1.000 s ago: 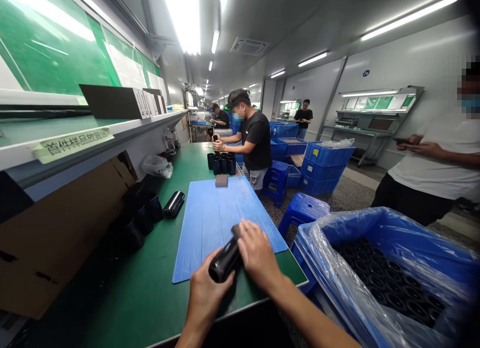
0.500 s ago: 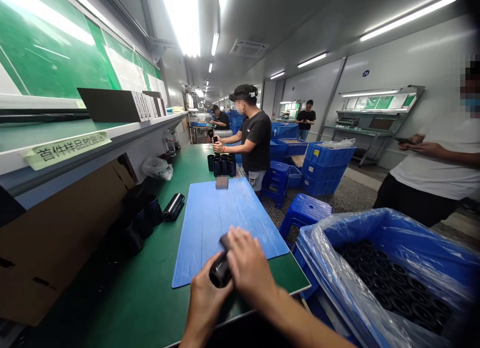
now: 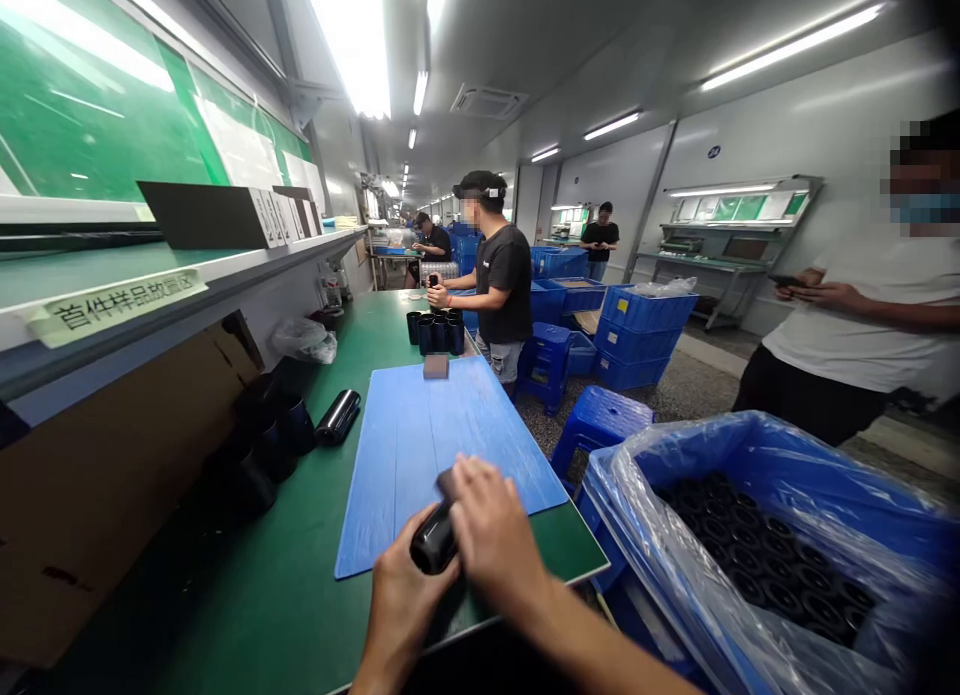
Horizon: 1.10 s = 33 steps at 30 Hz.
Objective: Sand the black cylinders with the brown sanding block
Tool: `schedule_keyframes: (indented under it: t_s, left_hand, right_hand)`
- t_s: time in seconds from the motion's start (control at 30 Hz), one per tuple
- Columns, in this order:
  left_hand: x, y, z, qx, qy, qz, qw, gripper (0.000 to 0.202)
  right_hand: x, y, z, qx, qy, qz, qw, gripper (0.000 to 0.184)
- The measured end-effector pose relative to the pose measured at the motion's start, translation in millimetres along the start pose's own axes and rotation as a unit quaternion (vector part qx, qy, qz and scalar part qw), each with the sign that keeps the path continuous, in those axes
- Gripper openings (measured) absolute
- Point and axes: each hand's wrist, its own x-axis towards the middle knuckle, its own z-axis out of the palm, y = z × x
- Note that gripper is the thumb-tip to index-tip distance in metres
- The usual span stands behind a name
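Where fingers (image 3: 491, 515) curl, a glossy black cylinder (image 3: 433, 540)

The left hand (image 3: 409, 595) holds a glossy black cylinder (image 3: 433, 541) under the right hand (image 3: 491, 531), over a blue mat (image 3: 442, 425).

**Shelf label reads 首件样品放置区**
Printed in black on a pale green paper label (image 3: 112, 308) stuck along the white shelf edge (image 3: 180, 260) (a round blue wall sign (image 3: 713, 151) shows characters too small to read).
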Motion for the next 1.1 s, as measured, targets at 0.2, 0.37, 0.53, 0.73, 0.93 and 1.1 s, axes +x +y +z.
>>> schedule_keyframes:
  t_s: [0.2,0.37,0.53,0.73,0.93,1.1]
  left_hand:
    - [-1,-1,-1.8,0.006,0.003,0.008,1.0,0.057]
    - [1,-2,1.1,0.005,-0.002,0.002,1.0,0.058]
    - [0,-4,1.5,-0.002,-0.013,-0.023,1.0,0.054]
    - [3,-4,-0.4,-0.025,0.021,-0.029,0.999,0.059]
    - [5,-1,-1.0,-0.031,0.055,-0.051,0.997,0.06]
    - [2,6,-9.8,-0.084,0.06,-0.035,0.994,0.064]
  right_hand:
    - [23,69,-18,0.053,0.085,0.074,0.992,0.046]
    - [26,102,-39,0.063,0.141,0.135,0.979,0.053]
    - [-2,21,-9,0.039,0.03,-0.043,0.998,0.053]
    - [-10,24,8,-0.016,0.007,0.003,1.0,0.053]
    - [-21,79,-2,0.053,-0.016,0.058,0.997,0.05]
    - [-14,98,-4,0.098,-0.025,0.026,0.995,0.043]
